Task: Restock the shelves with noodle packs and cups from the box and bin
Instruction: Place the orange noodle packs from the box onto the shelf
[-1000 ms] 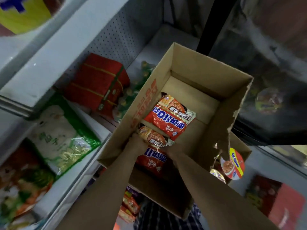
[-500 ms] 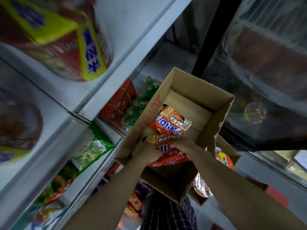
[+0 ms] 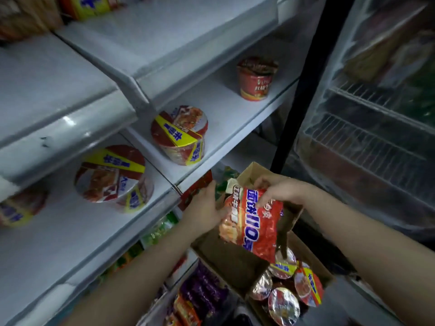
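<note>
Your left hand (image 3: 207, 208) and right hand (image 3: 277, 189) both hold the red-orange plastic noodle pack with blue lettering (image 3: 253, 222). Left grips its left edge; right pinches the top edge from above. The pack is up out of the brown cardboard box (image 3: 235, 257), just above its opening. Long axis runs from upper left, near the hands, down to lower right, tilted.

Target side is left and up: the white metal shelf (image 3: 230, 114) with open surface between the round red noodle bowl with yellow band (image 3: 180, 135) and the small red noodle cup (image 3: 256, 78). The left hand is nearer that shelf, so it likely leads.

In the way: the shelf's front lip sits just above and left of the pack, so the pack probably needs lifting over it before going in. A second, similar banded bowl (image 3: 113, 175) sits on the next shelf section left.

More foil-lidded cups (image 3: 284, 300) sit in a container below the box. A glass-door cooler (image 3: 376, 137) stands right, well apart.
</note>
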Demonstrator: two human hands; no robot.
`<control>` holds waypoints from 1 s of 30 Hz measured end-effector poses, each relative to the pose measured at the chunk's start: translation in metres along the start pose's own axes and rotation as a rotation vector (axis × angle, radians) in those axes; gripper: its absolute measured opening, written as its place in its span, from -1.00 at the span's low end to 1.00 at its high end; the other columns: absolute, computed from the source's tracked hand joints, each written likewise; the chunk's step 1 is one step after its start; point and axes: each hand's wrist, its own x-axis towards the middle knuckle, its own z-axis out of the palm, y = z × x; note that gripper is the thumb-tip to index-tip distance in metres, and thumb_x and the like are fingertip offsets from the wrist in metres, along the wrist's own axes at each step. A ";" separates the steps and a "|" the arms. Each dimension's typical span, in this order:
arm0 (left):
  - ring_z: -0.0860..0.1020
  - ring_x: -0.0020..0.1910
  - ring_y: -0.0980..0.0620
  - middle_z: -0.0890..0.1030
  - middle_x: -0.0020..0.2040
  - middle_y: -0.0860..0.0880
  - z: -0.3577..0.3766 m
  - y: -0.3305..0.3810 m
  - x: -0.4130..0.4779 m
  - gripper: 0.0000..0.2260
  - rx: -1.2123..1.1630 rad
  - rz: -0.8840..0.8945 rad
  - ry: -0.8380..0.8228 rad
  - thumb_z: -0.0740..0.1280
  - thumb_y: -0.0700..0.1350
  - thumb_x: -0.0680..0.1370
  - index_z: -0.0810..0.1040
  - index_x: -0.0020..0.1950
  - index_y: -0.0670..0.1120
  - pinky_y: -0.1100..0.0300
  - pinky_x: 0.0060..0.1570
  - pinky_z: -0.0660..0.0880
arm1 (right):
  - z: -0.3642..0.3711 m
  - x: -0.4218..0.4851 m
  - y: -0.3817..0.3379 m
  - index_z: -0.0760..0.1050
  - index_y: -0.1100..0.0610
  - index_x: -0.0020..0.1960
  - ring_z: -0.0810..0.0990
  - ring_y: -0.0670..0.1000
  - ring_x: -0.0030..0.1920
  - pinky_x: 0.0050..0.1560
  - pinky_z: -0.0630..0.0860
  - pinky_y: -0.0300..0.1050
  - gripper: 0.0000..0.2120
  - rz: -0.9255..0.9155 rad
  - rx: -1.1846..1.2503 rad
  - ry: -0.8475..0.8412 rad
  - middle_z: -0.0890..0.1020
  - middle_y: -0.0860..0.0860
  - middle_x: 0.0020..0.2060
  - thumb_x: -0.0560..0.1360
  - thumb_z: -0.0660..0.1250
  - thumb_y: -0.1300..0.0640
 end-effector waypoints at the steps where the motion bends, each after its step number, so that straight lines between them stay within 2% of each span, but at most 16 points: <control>1: 0.27 0.50 -0.09 0.24 0.56 -0.09 -0.020 0.009 -0.009 -0.10 0.084 0.059 0.026 0.43 0.23 0.47 0.01 0.62 -0.05 -0.04 0.45 0.28 | -0.003 -0.010 -0.015 0.43 0.16 0.27 0.66 0.04 0.00 0.01 0.62 -0.05 -0.44 -0.044 -0.076 -0.052 0.63 0.08 0.08 0.33 0.56 0.27; 3: 0.23 0.52 -0.05 0.21 0.57 -0.08 -0.059 0.023 -0.028 -0.01 0.133 0.146 -0.051 0.49 0.24 0.40 0.00 0.63 -0.05 0.07 0.47 0.22 | 0.001 -0.029 -0.046 0.42 0.18 0.24 0.65 0.07 0.07 0.04 0.61 -0.06 -0.44 -0.122 -0.203 -0.136 0.62 0.09 0.11 0.32 0.56 0.29; 5: 0.42 0.41 0.02 0.41 0.47 -0.04 -0.090 0.034 -0.053 -0.03 -0.009 0.126 -0.197 0.57 0.24 0.31 0.18 0.58 0.00 0.10 0.43 0.33 | 0.012 -0.044 -0.075 0.44 0.15 0.16 0.64 0.08 0.10 -0.01 0.60 -0.10 -0.51 -0.185 -0.291 -0.201 0.63 0.09 0.09 0.32 0.56 0.31; 7: 0.57 0.21 0.10 0.58 0.29 0.04 -0.115 0.036 -0.081 -0.14 -0.036 0.092 -0.250 0.59 0.23 0.28 0.37 0.49 0.01 0.11 0.30 0.48 | 0.025 -0.059 -0.101 0.44 0.09 0.10 0.66 0.09 0.08 0.03 0.62 -0.01 -0.51 -0.242 -0.322 -0.253 0.65 0.07 0.06 0.27 0.59 0.27; 9: 0.61 0.10 0.15 0.64 0.18 0.12 -0.134 0.031 -0.112 -0.35 0.060 0.083 -0.240 0.59 0.18 0.32 0.53 0.34 0.01 0.14 0.24 0.52 | 0.040 -0.074 -0.125 0.44 0.09 0.13 0.69 0.07 0.02 -0.02 0.64 0.00 -0.47 -0.309 -0.326 -0.270 0.67 0.09 0.06 0.25 0.61 0.23; 10: 0.64 0.05 0.16 0.67 0.12 0.14 -0.143 0.027 -0.128 -0.45 0.075 0.085 -0.208 0.59 0.17 0.33 0.58 0.24 0.01 0.12 0.20 0.54 | 0.048 -0.082 -0.136 0.44 0.09 0.15 0.69 0.05 -0.01 -0.05 0.65 -0.03 -0.47 -0.348 -0.337 -0.263 0.67 0.10 0.07 0.29 0.60 0.23; 12: 0.67 -0.06 0.15 0.71 0.00 0.11 -0.158 0.011 -0.160 -0.60 0.055 0.083 -0.120 0.58 0.13 0.36 0.62 0.09 -0.01 0.10 0.11 0.59 | 0.067 -0.096 -0.160 0.42 0.09 0.23 0.70 0.04 0.00 0.02 0.65 -0.01 -0.46 -0.445 -0.378 -0.229 0.66 0.10 0.09 0.34 0.58 0.22; 16: 0.67 -0.15 0.23 0.72 -0.08 0.12 -0.190 -0.026 -0.241 -0.69 0.006 0.044 0.056 0.56 0.09 0.39 0.61 0.02 -0.01 0.23 -0.03 0.61 | 0.109 -0.124 -0.200 0.41 0.03 0.32 0.63 -0.05 0.12 0.20 0.57 -0.04 -0.40 -0.596 -0.391 -0.170 0.59 -0.03 0.20 0.36 0.57 0.07; 18: 0.67 -0.17 0.24 0.71 -0.12 0.13 -0.206 -0.049 -0.285 -0.70 -0.040 -0.004 0.131 0.57 0.07 0.38 0.61 0.02 0.01 0.24 -0.05 0.61 | 0.128 -0.135 -0.210 0.42 0.01 0.29 0.62 -0.06 0.15 0.27 0.52 -0.03 -0.41 -0.589 -0.319 -0.266 0.62 -0.06 0.17 0.34 0.59 0.02; 20: 0.68 -0.13 0.21 0.72 -0.09 0.13 -0.223 -0.072 -0.328 -0.70 -0.115 -0.046 0.200 0.57 0.06 0.39 0.62 0.05 0.03 0.17 0.00 0.62 | 0.145 -0.140 -0.216 0.42 0.04 0.32 0.62 -0.02 0.17 0.27 0.51 -0.02 -0.23 -0.554 -0.234 -0.431 0.64 -0.04 0.17 0.20 0.64 -0.10; 22: 0.68 -0.08 0.20 0.72 -0.05 0.15 -0.239 -0.089 -0.372 -0.67 -0.202 -0.069 0.297 0.56 0.06 0.40 0.61 0.10 0.05 0.19 0.02 0.60 | 0.167 -0.143 -0.224 0.43 0.07 0.33 0.61 0.02 0.19 0.28 0.48 -0.02 -0.09 -0.533 -0.162 -0.546 0.63 0.04 0.21 0.08 0.68 -0.16; 26: 0.70 -0.03 0.02 0.73 0.00 0.04 -0.268 -0.111 -0.446 -0.70 -0.440 -0.057 0.491 0.51 -0.06 0.46 0.60 0.16 -0.04 0.20 -0.09 0.59 | 0.220 -0.152 -0.247 0.40 0.21 0.38 0.50 0.20 0.33 0.48 0.24 0.19 -0.16 -0.559 0.131 -0.790 0.53 0.23 0.32 0.23 0.65 -0.07; 28: 0.70 0.02 -0.02 0.72 0.03 0.00 -0.278 -0.122 -0.475 -0.67 -0.528 -0.040 0.605 0.51 -0.08 0.45 0.59 0.18 -0.07 0.13 -0.04 0.62 | 0.247 -0.167 -0.267 0.35 0.21 0.40 0.46 0.25 0.36 0.46 0.29 0.17 -0.16 -0.614 0.221 -0.884 0.47 0.28 0.35 0.27 0.63 -0.05; 30: 0.69 0.03 -0.04 0.72 0.03 -0.01 -0.284 -0.135 -0.498 -0.64 -0.615 -0.026 0.742 0.52 -0.07 0.42 0.59 0.18 -0.08 0.06 -0.02 0.63 | 0.275 -0.189 -0.290 0.35 0.19 0.41 0.47 0.27 0.35 0.36 0.44 0.10 -0.17 -0.680 0.245 -0.903 0.49 0.28 0.34 0.27 0.63 -0.03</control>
